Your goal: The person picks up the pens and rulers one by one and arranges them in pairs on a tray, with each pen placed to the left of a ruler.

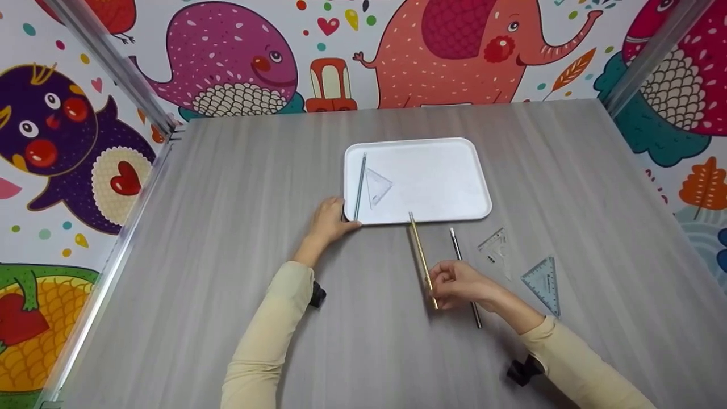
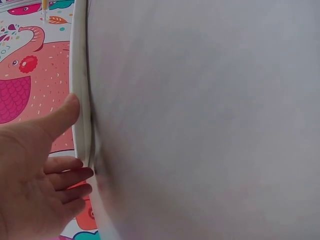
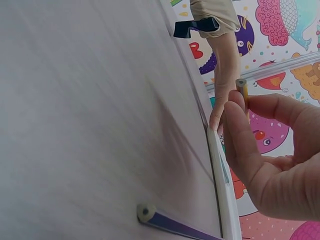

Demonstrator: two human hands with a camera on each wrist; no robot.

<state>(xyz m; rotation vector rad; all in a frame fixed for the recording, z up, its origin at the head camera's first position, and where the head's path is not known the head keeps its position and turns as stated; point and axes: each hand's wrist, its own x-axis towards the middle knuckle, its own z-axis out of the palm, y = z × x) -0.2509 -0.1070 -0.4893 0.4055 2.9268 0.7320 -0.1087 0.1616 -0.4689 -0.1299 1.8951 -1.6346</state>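
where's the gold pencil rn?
Head view: the gold pencil is pinched in the right hand, right of centre, left of the dark pencil, its far end visually overlapping the white tray.

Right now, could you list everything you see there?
Cartoon walls: three, multicoloured, back and sides.
Metal bars: several, silver, along walls.
Table: one, grey, centre.
Tray: one, white, on the table.
Teal pencil: one, teal, on the tray.
Gold pencil: one, gold, in right hand.
Dark pencil: one, dark, on the table.
Set squares: two, clear, one on tray, one on table.
Set square: one, pale blue, on the table.
Left hand: one, bare, at tray's near-left corner.
Right hand: one, bare, holding gold pencil.
Sleeves: two, cream, on arms.
Wrist devices: two, black, at cuffs.
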